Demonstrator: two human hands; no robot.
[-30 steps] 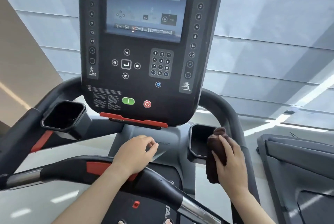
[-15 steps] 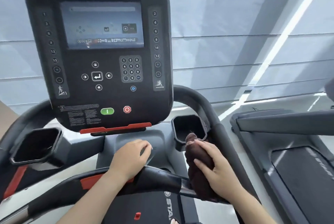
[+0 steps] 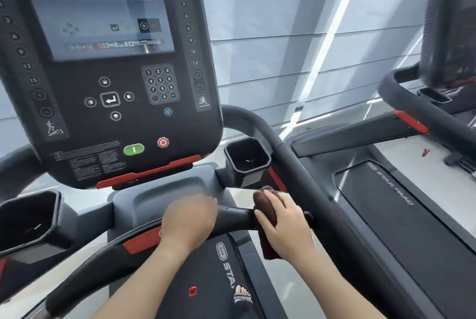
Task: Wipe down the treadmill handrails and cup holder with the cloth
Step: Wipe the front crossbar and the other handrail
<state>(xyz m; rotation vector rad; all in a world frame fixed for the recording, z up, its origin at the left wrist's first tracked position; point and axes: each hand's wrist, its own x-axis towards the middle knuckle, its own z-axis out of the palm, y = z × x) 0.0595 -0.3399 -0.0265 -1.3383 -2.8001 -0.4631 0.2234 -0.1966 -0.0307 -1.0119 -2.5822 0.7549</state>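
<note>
Upper left of frame: black console, screen lit. Across lower centre: curved front handrail. Right of centre, just below console: empty right cup holder. On the rail, left hand, grip clenched around bar. Just right, right hand, grip grasping brown cloth, pressed against rail.

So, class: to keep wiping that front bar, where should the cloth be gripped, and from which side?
Grip the brown cloth where it drapes over the front bar, palm coming from above as the right hand does. The bar is round and roughly level, so fingers can wrap the cloth around it.
</note>
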